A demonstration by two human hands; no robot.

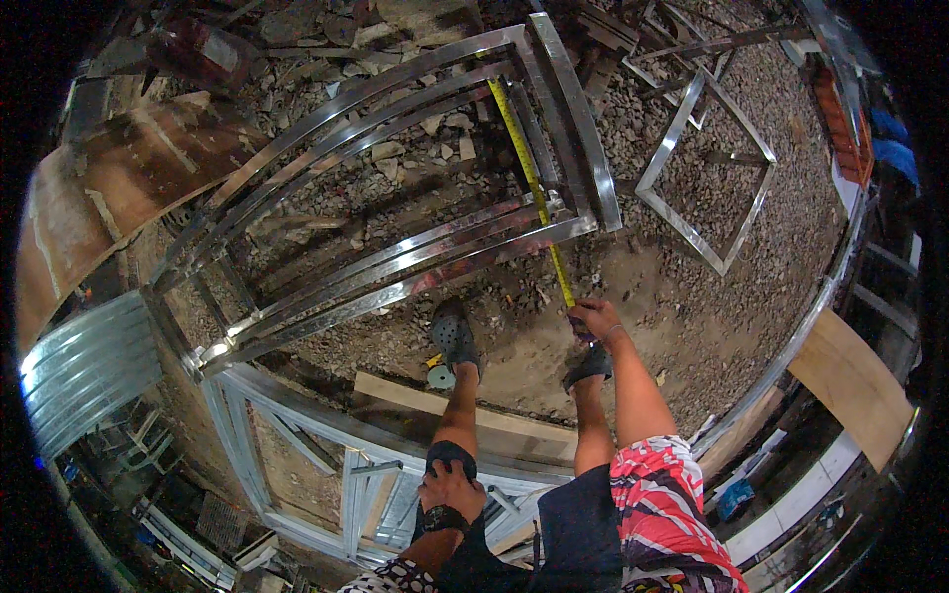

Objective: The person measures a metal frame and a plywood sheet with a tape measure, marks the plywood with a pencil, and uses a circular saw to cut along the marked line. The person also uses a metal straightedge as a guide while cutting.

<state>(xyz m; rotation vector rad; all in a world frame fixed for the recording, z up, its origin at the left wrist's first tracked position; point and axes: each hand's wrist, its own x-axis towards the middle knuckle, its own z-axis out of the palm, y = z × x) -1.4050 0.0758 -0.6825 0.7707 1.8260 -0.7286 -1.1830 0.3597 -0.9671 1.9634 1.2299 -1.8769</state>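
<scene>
My right hand (595,320) is closed around the case end of a tape measure, mostly hidden in my fingers. Its yellow blade (522,148) runs out across the right end of a shiny metal frame (435,275) on the ground, up to the frame's far inner rail. The blade crosses over the near rails. Bent over my left knee, my left hand (452,491) lies with its fingers spread and holds nothing; a dark band circles its wrist. A loose metal bar (578,128) lies along the frame's right end.
A small square metal frame (647,188) lies on gravel at the right. By my left shoe (453,334) is a grey-green disc (441,377) beside a wooden plank (395,392). Galvanized framing (297,415), corrugated sheet (94,361) and worn plywood (129,183) stand at the left. Rubble covers the far ground.
</scene>
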